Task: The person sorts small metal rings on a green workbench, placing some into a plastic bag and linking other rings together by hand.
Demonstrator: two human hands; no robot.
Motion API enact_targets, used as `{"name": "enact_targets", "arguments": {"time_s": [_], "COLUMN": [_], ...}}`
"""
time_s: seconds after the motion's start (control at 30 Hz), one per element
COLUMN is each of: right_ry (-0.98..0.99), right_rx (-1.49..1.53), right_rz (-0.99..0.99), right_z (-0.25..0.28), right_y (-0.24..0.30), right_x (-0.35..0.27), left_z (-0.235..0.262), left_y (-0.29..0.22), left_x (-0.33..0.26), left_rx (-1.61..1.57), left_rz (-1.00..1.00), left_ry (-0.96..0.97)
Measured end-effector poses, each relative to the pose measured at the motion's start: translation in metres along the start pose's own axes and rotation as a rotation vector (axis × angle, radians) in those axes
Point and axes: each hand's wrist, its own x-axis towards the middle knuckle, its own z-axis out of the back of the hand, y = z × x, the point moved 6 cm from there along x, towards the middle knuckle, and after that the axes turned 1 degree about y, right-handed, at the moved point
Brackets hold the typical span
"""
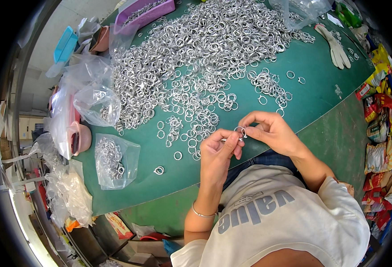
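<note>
Close together over the near edge of the table, both my hands are closed in pinches. Between the fingertips of my right hand [274, 132] is a silver metal ring [244, 132]. My left hand [216, 150], a bangle on its wrist, pinches a small shiny silver metal piece, mostly covered by the fingers, right beside that ring. Ahead of my hands lies a loose cluster of similar rings [196, 120], which runs into a big heap of silver rings [196, 40]. A smaller pile of rings [269, 86] lies beyond my right hand.
A clear bag of rings [111, 162] lies left on the green table [312, 107]. A purple tray [149, 14] stands at the far left, a pink bowl [82, 138] at the left edge. Plastic bags [78, 84] crowd that side. A white glove [334, 49] lies far right.
</note>
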Motion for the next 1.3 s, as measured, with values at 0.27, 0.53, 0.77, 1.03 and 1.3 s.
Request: {"name": "enact_targets", "arguments": {"time_s": [0.27,0.53,0.77,1.03,1.3], "right_ry": [-0.153,-0.275,-0.360,-0.368,-0.195], "right_rx": [-0.259,-0.437,-0.697,-0.465,-0.100], "right_rz": [0.258,0.454,0.829,0.562,0.334], "right_z": [-0.004,-0.015,-0.021,-0.018,-0.007], "right_y": [0.026,0.041,0.047,0.036,0.022], "right_x": [-0.013,-0.026,-0.038,-0.033,-0.014], "left_z": [0.000,-0.009,-0.018,-0.014,-0.008], "left_y": [-0.003,-0.006,-0.002,0.003,0.024], "left_x": [-0.007,-0.019,-0.020,-0.019,-0.011], "left_rx": [0.004,0.177,-0.076,-0.147,-0.452], "left_rz": [-0.065,-0.243,-0.155,-0.123,0.199], "left_ry": [-0.108,-0.244,-0.212,-0.229,-0.148]}}
